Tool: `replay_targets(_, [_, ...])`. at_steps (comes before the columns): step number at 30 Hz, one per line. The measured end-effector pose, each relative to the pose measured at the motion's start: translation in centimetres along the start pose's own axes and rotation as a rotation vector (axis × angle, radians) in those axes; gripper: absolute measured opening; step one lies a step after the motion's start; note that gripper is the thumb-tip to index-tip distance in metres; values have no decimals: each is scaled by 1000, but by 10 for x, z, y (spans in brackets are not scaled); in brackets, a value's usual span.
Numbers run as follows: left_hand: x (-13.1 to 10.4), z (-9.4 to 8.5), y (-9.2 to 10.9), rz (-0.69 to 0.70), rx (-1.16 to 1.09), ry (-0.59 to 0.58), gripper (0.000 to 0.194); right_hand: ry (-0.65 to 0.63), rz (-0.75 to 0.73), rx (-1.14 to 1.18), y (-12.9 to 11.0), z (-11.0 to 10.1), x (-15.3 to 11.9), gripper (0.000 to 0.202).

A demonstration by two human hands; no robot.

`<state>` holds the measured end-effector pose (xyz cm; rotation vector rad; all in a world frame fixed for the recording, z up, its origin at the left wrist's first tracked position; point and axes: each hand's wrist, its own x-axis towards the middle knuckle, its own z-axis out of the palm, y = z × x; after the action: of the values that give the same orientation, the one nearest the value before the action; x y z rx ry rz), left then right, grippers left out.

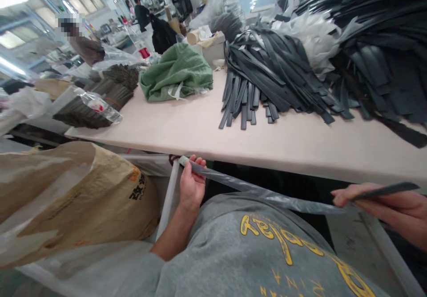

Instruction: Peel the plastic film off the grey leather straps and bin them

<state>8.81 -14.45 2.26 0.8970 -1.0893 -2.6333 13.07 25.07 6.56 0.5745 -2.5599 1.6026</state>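
Note:
A long, shiny grey strip [256, 190] stretches between my hands in front of my shirt, just off the table's front edge. My left hand [192, 188] grips its left end between thumb and fingers, where a pale tip shows. My right hand [390, 205] is closed around the strip's other end. From between those fingers a dark flat strip end [387, 191] sticks out to the right; whether it is the same piece I cannot tell. Beyond my hands, a pile of dark flat strips [267, 74] lies on the table [173, 130].
More dark strips [383, 65] are heaped at the right. A green sack [178, 72] and bundled brown strips [100, 96] lie at the back left. At my left stands a large brown paper sack [83, 199]. A person [82, 43] is in the background.

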Motion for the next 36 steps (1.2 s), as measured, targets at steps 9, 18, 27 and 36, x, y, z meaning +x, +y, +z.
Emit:
replay_targets(9, [-27,39,-40,-24,757,-848,38,32,160,415,-9,43,48,25])
replay_targets(18, [-34,75,-65,-55,1129,-1284,34,176,83,880,-16,43,107,33])
replay_targets(27, [-18,79,-86,-51,1137,-1249,34,516,-162,726,-36,13,87,20])
replay_targets(36, [-38,136,-86,-106,818,-1197,34,509,-130,492,-35,46,69,28])
